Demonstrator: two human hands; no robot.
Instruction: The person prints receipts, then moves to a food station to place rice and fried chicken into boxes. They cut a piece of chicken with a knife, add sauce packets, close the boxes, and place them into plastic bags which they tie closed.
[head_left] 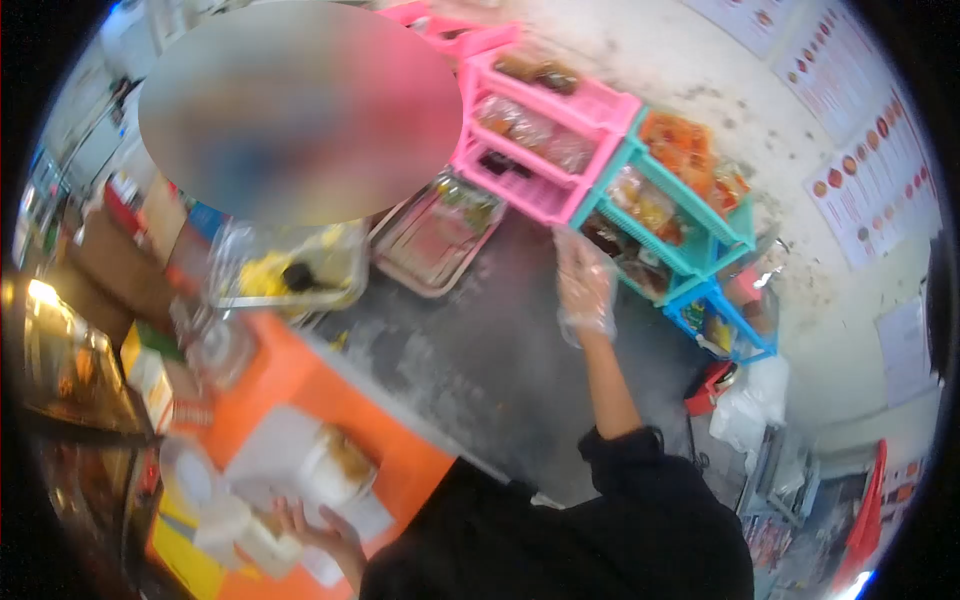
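Stacked turquoise plastic baskets (pixel 650 238) are seen just right of the nearer, clear-gloved right hand (pixel 586 288), long axis slanted far-left to near-right. Left hand (pixel 328 534) is placed beside a pale box (pixel 268 549); neither grip can be told.

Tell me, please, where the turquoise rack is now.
In the head view, the turquoise rack stands right of centre, between the pink rack and the blue basket.

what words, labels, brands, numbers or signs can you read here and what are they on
No text can be read with certainty.
Wall posters with food pictures: print too small.
Sheet lower on the wall: too faint.
Green, yellow and white box at the left: marks too blurred.
Packets in the pink rack: no readable label.
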